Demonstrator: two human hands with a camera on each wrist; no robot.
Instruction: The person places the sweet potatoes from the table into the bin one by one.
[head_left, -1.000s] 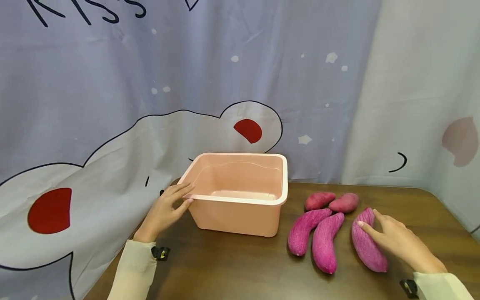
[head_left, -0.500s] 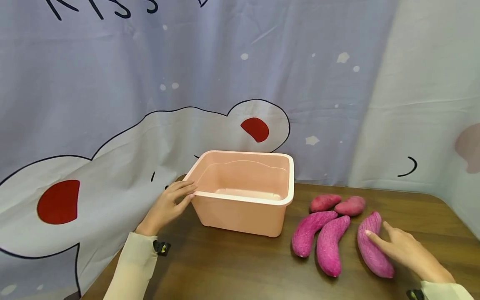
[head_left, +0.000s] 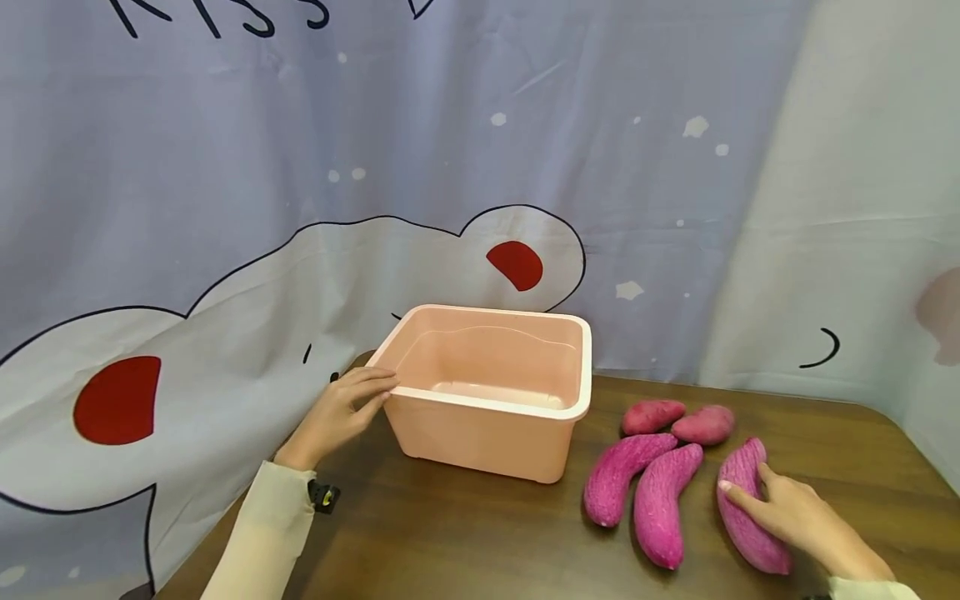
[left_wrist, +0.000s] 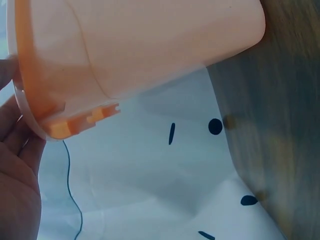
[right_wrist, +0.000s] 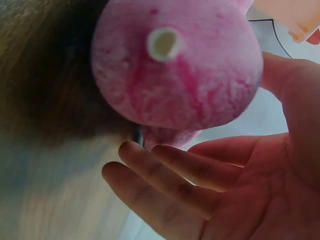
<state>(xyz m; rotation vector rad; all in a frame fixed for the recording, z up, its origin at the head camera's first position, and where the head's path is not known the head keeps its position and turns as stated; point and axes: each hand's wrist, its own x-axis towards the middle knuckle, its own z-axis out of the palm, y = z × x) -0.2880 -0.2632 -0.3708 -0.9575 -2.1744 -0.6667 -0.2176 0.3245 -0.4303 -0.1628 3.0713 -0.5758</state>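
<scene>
My left hand (head_left: 341,417) pinches the rim of the peach tub (head_left: 476,437) at its near left corner. On the right of the desk (head_left: 450,542), my right hand (head_left: 802,512) is loosely spread about the rightmost long pink vegetable (head_left: 750,536), thumb across its top; how firmly I touch it I can't tell. Two other long pink vegetables (head_left: 660,508) lie to its left, with two small red vegetables (head_left: 703,425) beyond them.

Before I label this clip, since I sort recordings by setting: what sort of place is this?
Perhaps a home corner or makeshift filming spot: a wood-grained table, a cartoon-printed cloth hung behind it, and a peach-coloured tub on top.
</scene>
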